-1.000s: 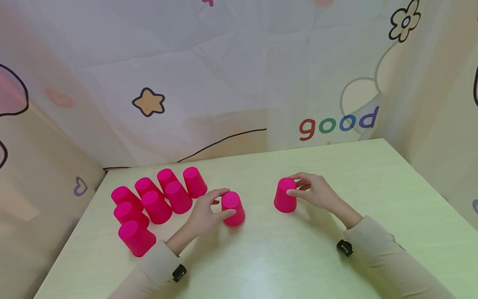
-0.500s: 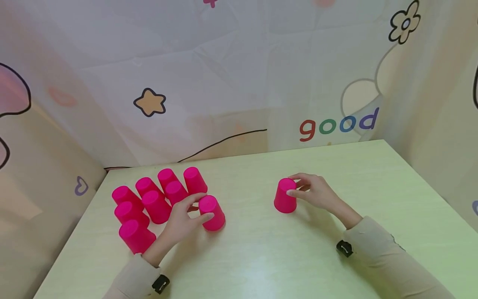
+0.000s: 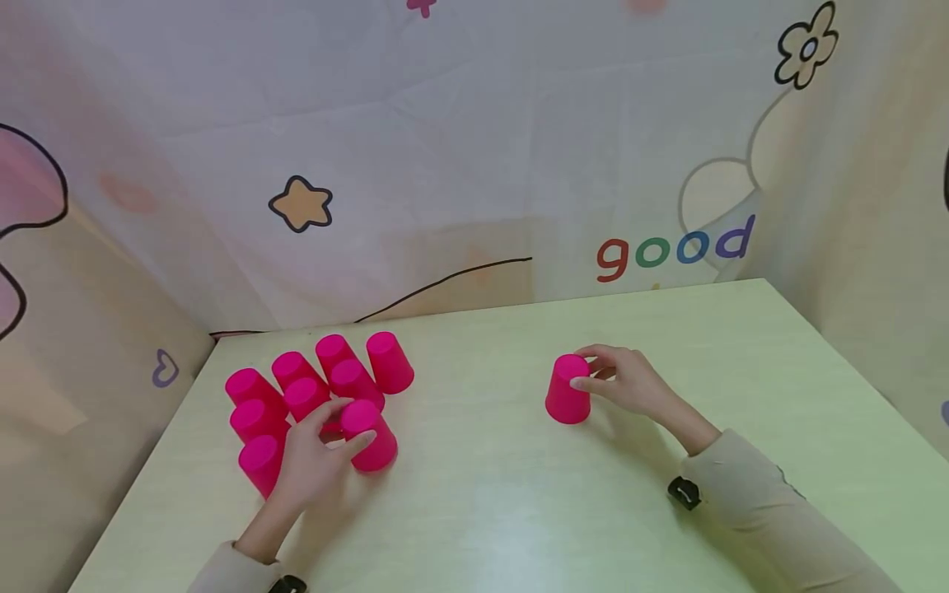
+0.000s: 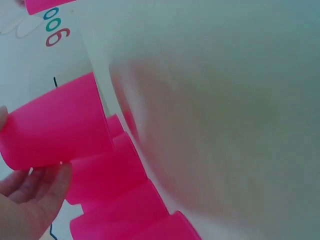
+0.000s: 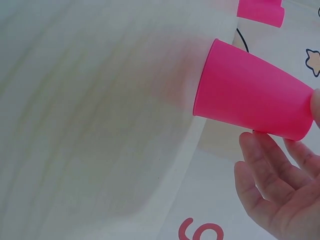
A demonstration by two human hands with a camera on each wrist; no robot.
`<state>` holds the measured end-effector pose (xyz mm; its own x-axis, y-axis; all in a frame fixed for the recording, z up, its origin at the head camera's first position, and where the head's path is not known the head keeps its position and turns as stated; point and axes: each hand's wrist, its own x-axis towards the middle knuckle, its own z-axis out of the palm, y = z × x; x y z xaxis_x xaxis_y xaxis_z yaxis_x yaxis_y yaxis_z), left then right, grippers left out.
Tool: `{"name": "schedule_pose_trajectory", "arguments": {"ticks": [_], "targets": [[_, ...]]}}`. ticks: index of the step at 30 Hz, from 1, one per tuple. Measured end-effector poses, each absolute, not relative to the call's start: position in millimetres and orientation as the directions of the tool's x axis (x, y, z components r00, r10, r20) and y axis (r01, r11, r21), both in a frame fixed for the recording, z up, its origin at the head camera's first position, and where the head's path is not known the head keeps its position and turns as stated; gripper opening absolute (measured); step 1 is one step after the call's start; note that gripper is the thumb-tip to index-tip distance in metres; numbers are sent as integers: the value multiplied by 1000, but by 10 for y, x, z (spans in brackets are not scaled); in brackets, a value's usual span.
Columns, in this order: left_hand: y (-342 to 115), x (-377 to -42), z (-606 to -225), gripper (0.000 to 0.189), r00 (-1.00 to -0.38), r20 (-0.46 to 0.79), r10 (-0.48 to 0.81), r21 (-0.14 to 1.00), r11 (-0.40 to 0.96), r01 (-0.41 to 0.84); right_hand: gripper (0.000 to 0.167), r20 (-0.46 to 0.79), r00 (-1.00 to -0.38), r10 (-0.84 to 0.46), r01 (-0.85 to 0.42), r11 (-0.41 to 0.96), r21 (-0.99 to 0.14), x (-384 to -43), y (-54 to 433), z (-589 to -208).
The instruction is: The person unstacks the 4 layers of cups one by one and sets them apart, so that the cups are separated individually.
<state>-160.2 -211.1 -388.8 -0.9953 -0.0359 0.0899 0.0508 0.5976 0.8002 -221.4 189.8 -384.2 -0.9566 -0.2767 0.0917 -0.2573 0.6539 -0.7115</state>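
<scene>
My left hand (image 3: 315, 449) pinches an upside-down pink cup (image 3: 378, 450) near its top, at the right front of a group of matching cups (image 3: 352, 380). In the left wrist view, thumb and fingers lie on opposite sides of that cup (image 4: 55, 125), with other cups close behind it. Farther right, my right hand (image 3: 630, 379) holds another upside-down pink cup (image 3: 567, 401) between thumb and fingers. The right wrist view shows its fingertips against the side of this cup (image 5: 255, 92). My left hand partly hides several grouped cups.
The cups stand on a pale green tabletop (image 3: 534, 511), the group at its left back. A printed cloth (image 3: 445, 165) with a star and the word "good" hangs behind the table. More cloth (image 3: 890, 272) borders the right side.
My left hand has moved left and slightly nearer with its cup, from the middle of the table to beside the group. The right hand and its cup have stayed in place.
</scene>
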Motion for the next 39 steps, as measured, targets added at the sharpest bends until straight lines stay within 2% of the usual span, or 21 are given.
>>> {"name": "schedule_pose_trajectory", "arguments": {"ticks": [11, 23, 39], "targets": [[-2204, -1492, -3870, 62, -980, 112, -166, 757, 653, -24, 47, 87, -956, -281, -259, 662, -703, -2224, 1904, -3853], [-2264, -1491, -3836, 59, -978, 147, -151, 703, 711, -5, 44, 135, -943, -304, -310, 657, -687, -2227, 1824, -3827], [-2280, -1495, -3825, 57, -979, 143, -144, 680, 733, -8, 42, 184, -916, -356, -370, 575, -730, -2349, 1206, -3720]]}}
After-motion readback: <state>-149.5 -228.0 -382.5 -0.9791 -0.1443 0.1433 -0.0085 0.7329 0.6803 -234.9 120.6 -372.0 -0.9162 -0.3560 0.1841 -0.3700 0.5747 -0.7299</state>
